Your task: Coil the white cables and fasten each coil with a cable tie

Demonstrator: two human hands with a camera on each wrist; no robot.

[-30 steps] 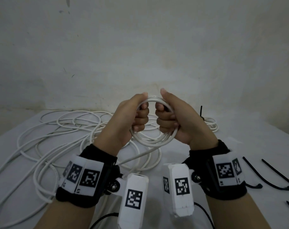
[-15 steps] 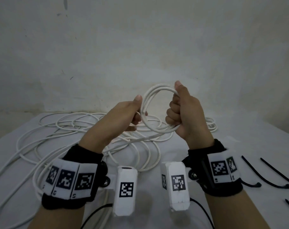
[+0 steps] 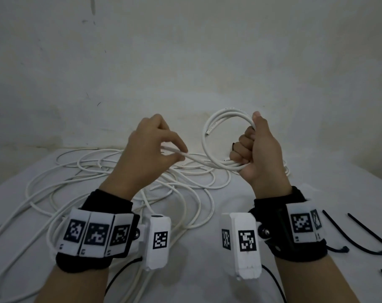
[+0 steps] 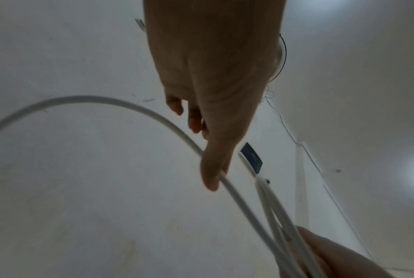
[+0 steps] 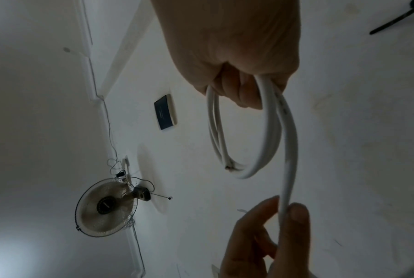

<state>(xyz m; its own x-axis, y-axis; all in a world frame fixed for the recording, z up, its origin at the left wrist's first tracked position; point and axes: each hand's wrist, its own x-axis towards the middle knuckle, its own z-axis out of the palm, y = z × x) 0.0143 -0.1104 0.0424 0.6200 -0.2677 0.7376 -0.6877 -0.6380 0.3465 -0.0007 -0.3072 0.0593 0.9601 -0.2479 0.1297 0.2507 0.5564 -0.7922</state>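
White cloth covers the bench (image 3: 207, 270), which stands against a scuffed pale wall (image 3: 185, 62). Loose white cable (image 3: 61, 193) sprawls in overlapping loops over the bench's left and middle part, reaching back toward the wall.

Above that tangle the right hand (image 3: 260, 154) holds a small coil (image 3: 216, 127) of the same cable upright, fingers (image 3: 242, 147) curled round the coil's right side and the thumb laid along its top. One cut end of the cable shows on the coil's upper left arc. In the right wrist view the coil (image 5: 260, 141) hangs from the closed fist (image 5: 229, 47) as several turns lying together.

Left of the coil, the left hand (image 3: 150, 149) pinches a single strand (image 3: 185, 155) between thumb and forefinger; the other fingers are loosely bent and apart. That strand runs straight from the pinch into the coil's lower edge at the right palm. The left wrist view shows the strand (image 4: 129, 109) arcing away behind the left hand (image 4: 213, 75).

Black cable ties (image 3: 360, 235) lie flat on the bench to the right of the coil, beyond the right wrist, well apart from the cable. A fan (image 5: 105, 206) is mounted on a wall in the right wrist view.
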